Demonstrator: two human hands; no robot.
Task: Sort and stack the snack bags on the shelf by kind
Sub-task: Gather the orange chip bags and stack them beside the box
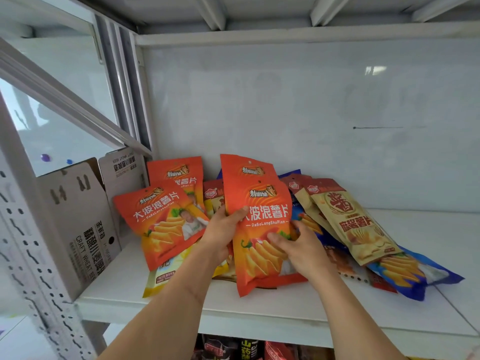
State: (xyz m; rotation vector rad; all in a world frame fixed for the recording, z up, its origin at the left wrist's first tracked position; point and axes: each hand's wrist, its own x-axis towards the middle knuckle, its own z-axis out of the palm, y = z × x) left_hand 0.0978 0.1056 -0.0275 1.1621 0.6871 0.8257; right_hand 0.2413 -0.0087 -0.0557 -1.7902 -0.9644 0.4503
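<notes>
Both hands hold a pair of orange chip bags (262, 203), one behind the other, upright over the white shelf (259, 305). My left hand (223, 229) grips their left edge with the thumb on the front. My right hand (298, 242) presses on the lower right of the front bag. Two more orange bags (161, 224) lean at the left. Beige bags (350, 224) lie tilted at the right on top of blue bags (410, 274). Yellow bags (161, 279) lie under the left orange ones.
A grey cardboard beer carton (78, 229) stands at the shelf's left end against the perforated upright (28, 255). The shelf's right part (446, 237) is bare white board. Dark snack packs (249, 349) show on the shelf below.
</notes>
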